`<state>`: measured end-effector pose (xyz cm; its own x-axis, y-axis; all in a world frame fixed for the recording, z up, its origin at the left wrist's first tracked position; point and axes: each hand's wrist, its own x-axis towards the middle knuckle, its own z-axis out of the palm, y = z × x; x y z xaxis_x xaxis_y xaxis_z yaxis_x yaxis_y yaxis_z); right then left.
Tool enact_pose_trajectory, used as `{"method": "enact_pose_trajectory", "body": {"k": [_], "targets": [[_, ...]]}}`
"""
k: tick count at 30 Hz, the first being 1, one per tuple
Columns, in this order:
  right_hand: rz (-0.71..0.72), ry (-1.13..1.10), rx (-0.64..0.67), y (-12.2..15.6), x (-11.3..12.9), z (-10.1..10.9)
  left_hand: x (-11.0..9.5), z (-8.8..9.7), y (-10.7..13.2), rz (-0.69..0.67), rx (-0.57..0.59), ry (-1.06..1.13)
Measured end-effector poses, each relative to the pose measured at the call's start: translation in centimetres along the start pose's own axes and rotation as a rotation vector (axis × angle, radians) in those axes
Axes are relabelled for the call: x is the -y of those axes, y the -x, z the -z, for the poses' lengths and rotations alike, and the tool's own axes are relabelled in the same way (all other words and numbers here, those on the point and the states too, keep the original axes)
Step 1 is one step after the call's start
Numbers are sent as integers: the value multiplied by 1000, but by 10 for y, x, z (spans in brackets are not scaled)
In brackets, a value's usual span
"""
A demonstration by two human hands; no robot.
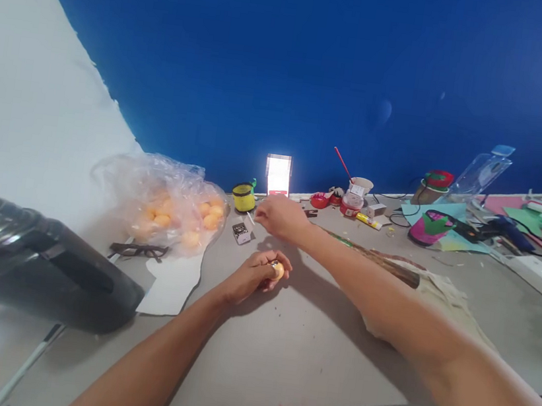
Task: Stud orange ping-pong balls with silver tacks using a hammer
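My left hand (261,274) is closed around a small orange ball (277,270), low over the middle of the table. A dark, shiny patch shows on the ball beside my thumb. Farther forward, my right hand (279,216) is held palm down with its fingers curled together. What its fingertips hold, if anything, cannot be made out. Close to them are a thin white stick (250,217) and a small dark box with a patterned top (242,233). Just behind stands a yellow cup (243,197) with a green piece on its rim.
At left are a clear bag of orange balls (165,206), black glasses (139,250) and a large dark bottle (53,267). A lit phone (279,176) leans at the back. Right of my arm lie a brown stick (395,269), beige cloth (452,307) and a power strip (541,278).
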<state>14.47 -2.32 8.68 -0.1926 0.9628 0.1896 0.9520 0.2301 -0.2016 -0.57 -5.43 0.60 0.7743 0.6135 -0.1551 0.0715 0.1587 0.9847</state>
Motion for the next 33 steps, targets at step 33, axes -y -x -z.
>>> {"method": "enact_pose_trajectory", "body": {"k": [33], "targets": [[191, 253, 223, -77, 45, -50, -2, 3, -4, 18, 5, 127]]}}
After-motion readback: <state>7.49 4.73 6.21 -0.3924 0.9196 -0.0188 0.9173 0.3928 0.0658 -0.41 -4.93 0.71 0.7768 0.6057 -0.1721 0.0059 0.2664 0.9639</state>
